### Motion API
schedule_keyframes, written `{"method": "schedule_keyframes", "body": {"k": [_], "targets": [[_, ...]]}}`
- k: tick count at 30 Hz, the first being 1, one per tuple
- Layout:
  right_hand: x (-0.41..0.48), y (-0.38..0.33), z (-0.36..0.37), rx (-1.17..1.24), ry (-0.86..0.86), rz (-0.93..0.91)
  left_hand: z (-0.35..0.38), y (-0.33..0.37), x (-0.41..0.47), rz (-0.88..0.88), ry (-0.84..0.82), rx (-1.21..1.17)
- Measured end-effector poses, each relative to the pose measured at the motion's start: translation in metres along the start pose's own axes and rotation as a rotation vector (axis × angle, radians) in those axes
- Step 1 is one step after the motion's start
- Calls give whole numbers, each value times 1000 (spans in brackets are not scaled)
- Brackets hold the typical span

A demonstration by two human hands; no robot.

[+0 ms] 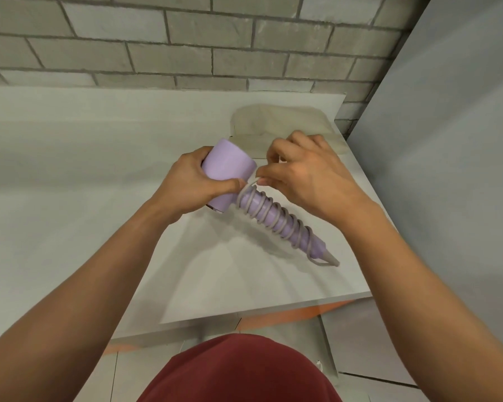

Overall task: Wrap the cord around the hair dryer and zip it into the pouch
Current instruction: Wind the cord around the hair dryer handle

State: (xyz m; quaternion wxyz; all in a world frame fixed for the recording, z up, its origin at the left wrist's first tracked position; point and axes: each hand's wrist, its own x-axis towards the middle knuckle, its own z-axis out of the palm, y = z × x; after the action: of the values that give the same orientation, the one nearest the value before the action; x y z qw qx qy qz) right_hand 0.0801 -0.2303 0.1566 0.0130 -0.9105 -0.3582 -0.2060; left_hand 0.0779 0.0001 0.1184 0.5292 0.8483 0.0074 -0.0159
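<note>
One head-worn wide-angle view, forward and down, close over left hand (186,184) and right hand (308,175) at a table (70,169)

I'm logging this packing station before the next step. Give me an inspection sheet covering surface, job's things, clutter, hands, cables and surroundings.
Surface: white table, with the pouch lying at its far right corner.
Job's things: lilac hair dryer held over the table; beige pouch lies flat behind the hands, zip state cannot be told.
Clutter: nothing seen.
Hands: left hand grips the dryer's head; right hand pinches the cord near the top of the handle.
Cables: grey cord coiled round the handle along its whole length; plug not visible.
Surroundings: grey brick wall behind, grey panel at right, tiled floor below.
</note>
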Motion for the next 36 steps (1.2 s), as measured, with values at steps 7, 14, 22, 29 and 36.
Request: {"method": "schedule_keyframes", "body": {"k": [7, 14, 22, 29, 36], "targets": [[-6, -4, 19, 312, -117, 211, -3, 0, -5, 11, -61, -75], [-7, -12, 21, 563, -269, 377, -2, -3, -7, 27, -87, -81], [-17, -30, 6, 992, -328, 548, -6, -1, -3, 107, -70, -76], [-13, -39, 12, 1006, -236, 676, -6, 2, 2, 165, -55, -90], [-10, -48, 21, 1040, -153, 793, -12, 12, 12, 163, -150, 17]]}}
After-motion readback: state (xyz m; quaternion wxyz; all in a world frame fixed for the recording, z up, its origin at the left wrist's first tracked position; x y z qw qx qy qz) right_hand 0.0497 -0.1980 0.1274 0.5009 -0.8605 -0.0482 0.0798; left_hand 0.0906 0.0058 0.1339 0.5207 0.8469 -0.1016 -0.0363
